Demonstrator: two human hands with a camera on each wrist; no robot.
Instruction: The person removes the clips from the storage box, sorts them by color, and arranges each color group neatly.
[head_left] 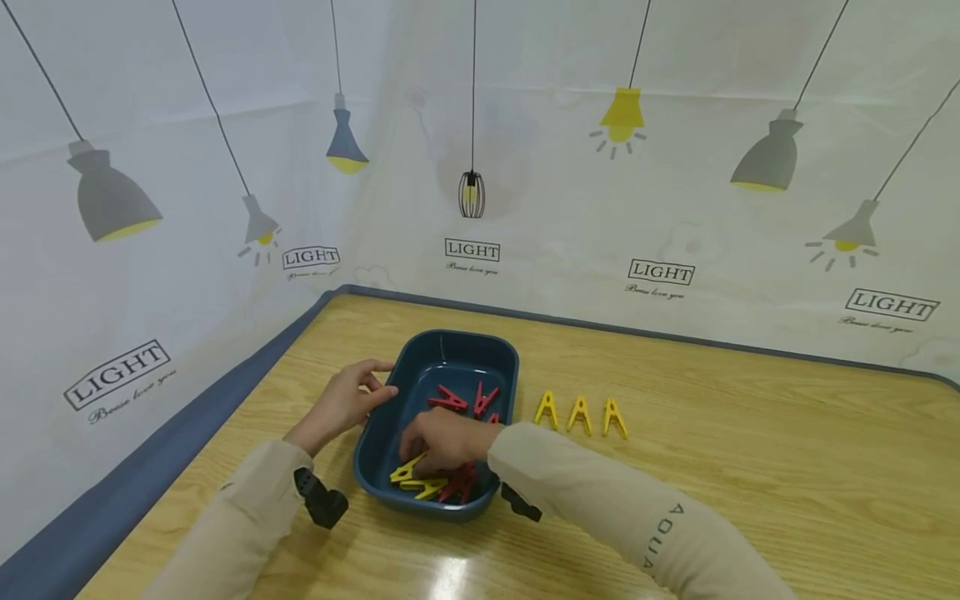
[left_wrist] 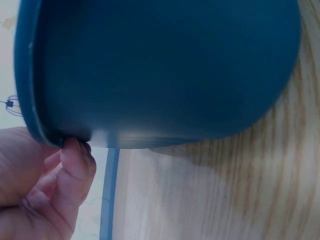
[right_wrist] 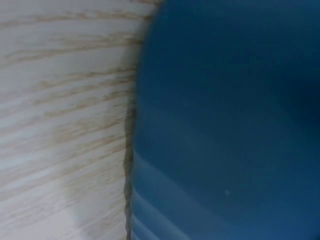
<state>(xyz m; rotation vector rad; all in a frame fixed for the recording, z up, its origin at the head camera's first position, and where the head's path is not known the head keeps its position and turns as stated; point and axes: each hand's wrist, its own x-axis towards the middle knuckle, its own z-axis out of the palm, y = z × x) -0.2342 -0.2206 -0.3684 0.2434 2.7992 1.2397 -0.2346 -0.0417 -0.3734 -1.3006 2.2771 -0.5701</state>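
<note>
Fingers of my right hand curl at yellow clips inside the blue tub my left hand grips, their hold hidden, and could snag red clips crowded alongside.

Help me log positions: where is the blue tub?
In the head view, the blue tub sits slightly left of centre, between the left hand and three lined-up yellow clothespins.

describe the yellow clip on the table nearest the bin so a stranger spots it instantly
On the wooden table sits a dark blue bin. To its right in the head view, three yellow clips form a row. You want the leftmost clip, the only one in that row with no other between it and the bin.
</note>
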